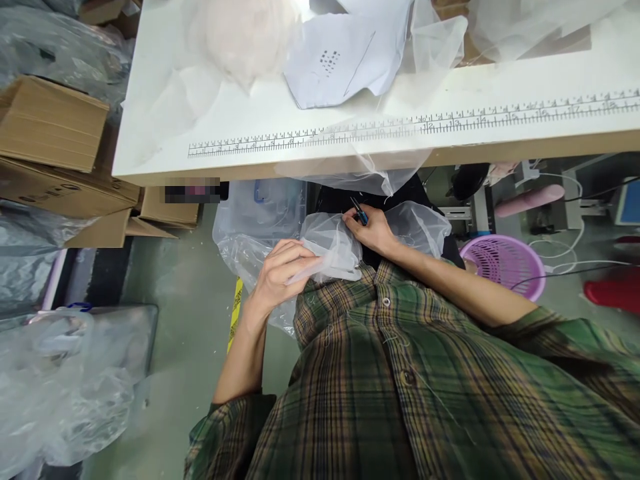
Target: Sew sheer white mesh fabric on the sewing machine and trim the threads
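Over my lap lies sheer white fabric (333, 243), its folds spreading to both sides. My left hand (283, 270) is closed on this fabric, pinching a layer between thumb and fingers. To the right, my right hand (373, 230) is closed around a small blue-and-black tool (361, 215) with a dark, narrow end pointing up and left; its exact kind is partly hidden by the fingers. The right fingertips are at the fabric's upper edge, and I cannot tell whether they also grip it. More sheer fabric (385, 173) hangs over the table edge just above.
A white table (160, 143) with a printed ruler (240, 148) spans the front, bearing crumpled paper (345, 60) and sheer fabric. Cardboard boxes (55, 127) and plastic bags (65, 400) crowd the left. A clear plastic bin (270, 207) stands under the table; a purple basket (537, 283) sits right, near cables.
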### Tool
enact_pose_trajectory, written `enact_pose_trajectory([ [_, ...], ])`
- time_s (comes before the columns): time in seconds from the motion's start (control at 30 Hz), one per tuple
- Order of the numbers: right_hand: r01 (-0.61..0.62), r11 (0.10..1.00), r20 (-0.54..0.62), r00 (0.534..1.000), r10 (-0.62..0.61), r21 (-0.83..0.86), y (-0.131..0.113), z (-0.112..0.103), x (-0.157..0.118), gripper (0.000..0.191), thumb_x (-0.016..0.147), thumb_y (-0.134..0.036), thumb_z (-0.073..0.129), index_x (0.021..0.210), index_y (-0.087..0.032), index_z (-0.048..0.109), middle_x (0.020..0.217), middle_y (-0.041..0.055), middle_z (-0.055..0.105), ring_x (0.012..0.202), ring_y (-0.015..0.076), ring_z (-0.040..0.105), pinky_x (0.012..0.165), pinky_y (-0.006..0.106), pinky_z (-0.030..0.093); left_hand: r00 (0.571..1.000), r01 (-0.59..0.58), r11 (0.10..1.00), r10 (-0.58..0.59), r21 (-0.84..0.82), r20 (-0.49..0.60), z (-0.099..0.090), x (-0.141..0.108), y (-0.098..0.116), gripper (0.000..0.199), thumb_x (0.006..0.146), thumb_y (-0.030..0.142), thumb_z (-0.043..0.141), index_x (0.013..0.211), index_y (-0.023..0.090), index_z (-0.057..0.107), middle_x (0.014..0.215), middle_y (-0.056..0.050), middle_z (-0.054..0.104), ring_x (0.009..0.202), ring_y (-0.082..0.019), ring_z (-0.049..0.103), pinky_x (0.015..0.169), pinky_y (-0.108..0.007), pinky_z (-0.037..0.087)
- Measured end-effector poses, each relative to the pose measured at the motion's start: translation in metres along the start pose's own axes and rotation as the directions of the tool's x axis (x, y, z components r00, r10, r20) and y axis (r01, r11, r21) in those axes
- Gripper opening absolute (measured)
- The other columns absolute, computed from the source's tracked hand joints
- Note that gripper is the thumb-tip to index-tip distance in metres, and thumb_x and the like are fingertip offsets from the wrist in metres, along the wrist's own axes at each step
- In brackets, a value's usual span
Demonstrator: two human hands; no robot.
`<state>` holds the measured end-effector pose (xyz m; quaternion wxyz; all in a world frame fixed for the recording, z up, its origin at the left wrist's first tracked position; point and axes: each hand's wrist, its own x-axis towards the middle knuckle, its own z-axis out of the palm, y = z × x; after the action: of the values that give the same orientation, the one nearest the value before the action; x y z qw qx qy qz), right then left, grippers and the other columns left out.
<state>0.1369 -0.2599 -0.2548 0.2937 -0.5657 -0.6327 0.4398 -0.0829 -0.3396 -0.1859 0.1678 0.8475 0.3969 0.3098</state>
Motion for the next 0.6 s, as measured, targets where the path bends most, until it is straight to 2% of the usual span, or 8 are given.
enact_pose_trajectory([
  [0.07, 0.115, 0.988, -0.020, 0.993, -0.114, 0.101, -0.007, -0.004, -0.006, 0.021, 0.090, -0.033, 0.058, 0.091, -0.016, 0.070, 0.080, 0.0025, 0.068, 0.065, 0.0138, 0.058, 0.063, 0.026, 0.046, 1.000, -0.011, 1.000, 0.011, -0.008, 0.000, 0.002, 0.000, 0.001, 0.022, 0.091, 0.015, 0.064, 0.105, 0.030, 0.072, 0.085, 0.001, 0.071, 0.076, -0.014, 0.065, 0.089, -0.040, 0.054],
  [0.13, 0.265, 0.945, -0.015, 0.964, -0.267, 0.190, -0.015, -0.009, -0.015, 0.020, 0.091, -0.033, 0.059, 0.091, -0.017, 0.071, 0.083, 0.0032, 0.070, 0.070, 0.0142, 0.059, 0.065, 0.026, 0.047, 1.000, -0.022, 1.000, 0.022, 0.016, 0.022, 0.002, 0.002, 0.003, 0.020, 0.090, 0.016, 0.066, 0.104, 0.028, 0.072, 0.093, -0.002, 0.071, 0.085, -0.016, 0.066, 0.087, -0.041, 0.054],
  [0.23, 0.426, 0.869, 0.073, 0.887, -0.456, 0.252, -0.026, -0.018, -0.034, 0.019, 0.091, -0.033, 0.062, 0.093, -0.019, 0.074, 0.085, 0.0044, 0.072, 0.073, 0.0149, 0.062, 0.067, 0.027, 0.048, 1.000, -0.024, 0.991, 0.025, 0.135, -0.006, 0.000, 0.008, 0.008, 0.012, 0.086, 0.021, 0.071, 0.096, 0.026, 0.075, 0.125, -0.011, 0.065, 0.121, -0.027, 0.058, 0.095, -0.048, 0.051],
  [0.3, 0.484, 0.823, 0.167, 0.822, -0.544, 0.299, -0.030, -0.024, -0.047, 0.018, 0.090, -0.032, 0.064, 0.096, -0.021, 0.076, 0.085, 0.0049, 0.073, 0.073, 0.0153, 0.063, 0.069, 0.028, 0.050, 0.998, -0.056, 0.983, 0.052, 0.178, 0.025, -0.001, 0.011, 0.011, 0.006, 0.086, 0.022, 0.072, 0.091, 0.025, 0.075, 0.137, -0.010, 0.061, 0.136, -0.032, 0.047, 0.105, -0.057, 0.043],
  [0.37, 0.480, 0.803, 0.285, 0.762, -0.581, 0.353, -0.032, -0.030, -0.057, 0.017, 0.089, -0.030, 0.065, 0.098, -0.022, 0.077, 0.087, 0.0048, 0.075, 0.075, 0.0158, 0.066, 0.071, 0.028, 0.052, 0.990, -0.106, 0.986, 0.093, 0.130, 0.108, -0.001, 0.012, 0.014, 0.008, 0.089, 0.020, 0.067, 0.090, 0.026, 0.073, 0.126, -0.005, 0.069, 0.131, -0.028, 0.054, 0.112, -0.060, 0.036],
  [0.43, 0.398, 0.833, 0.403, 0.739, -0.539, 0.385, -0.031, -0.035, -0.061, 0.019, 0.089, -0.030, 0.064, 0.100, -0.022, 0.078, 0.090, 0.0042, 0.076, 0.077, 0.0163, 0.068, 0.073, 0.028, 0.053, 0.981, -0.105, 0.994, 0.097, 0.040, 0.167, -0.001, 0.010, 0.016, 0.013, 0.091, 0.016, 0.062, 0.092, 0.026, 0.071, 0.108, -0.001, 0.076, 0.113, -0.023, 0.067, 0.112, -0.057, 0.037],
  [0.5, 0.275, 0.896, 0.427, 0.804, -0.413, 0.349, -0.028, -0.038, -0.055, 0.022, 0.091, -0.034, 0.061, 0.096, -0.020, 0.077, 0.085, 0.0034, 0.076, 0.073, 0.0163, 0.068, 0.070, 0.028, 0.053, 0.980, -0.059, 0.998, 0.065, -0.038, 0.190, -0.002, 0.005, 0.020, 0.014, 0.091, 0.015, 0.061, 0.096, 0.025, 0.069, 0.096, 0.000, 0.078, 0.094, -0.019, 0.072, 0.104, -0.049, 0.047],
  [0.6, 0.109, 0.984, 0.244, 0.959, -0.142, 0.144, -0.023, -0.032, -0.031, 0.036, 0.095, -0.041, 0.052, 0.078, -0.018, 0.074, 0.072, 0.0031, 0.072, 0.064, 0.0159, 0.063, 0.065, 0.027, 0.049, 0.987, 0.063, 0.995, -0.051, -0.079, 0.153, -0.004, -0.002, 0.027, 0.024, 0.091, 0.016, 0.063, 0.113, 0.022, 0.063, 0.091, -0.003, 0.077, 0.085, -0.019, 0.072, 0.087, -0.039, 0.055],
])
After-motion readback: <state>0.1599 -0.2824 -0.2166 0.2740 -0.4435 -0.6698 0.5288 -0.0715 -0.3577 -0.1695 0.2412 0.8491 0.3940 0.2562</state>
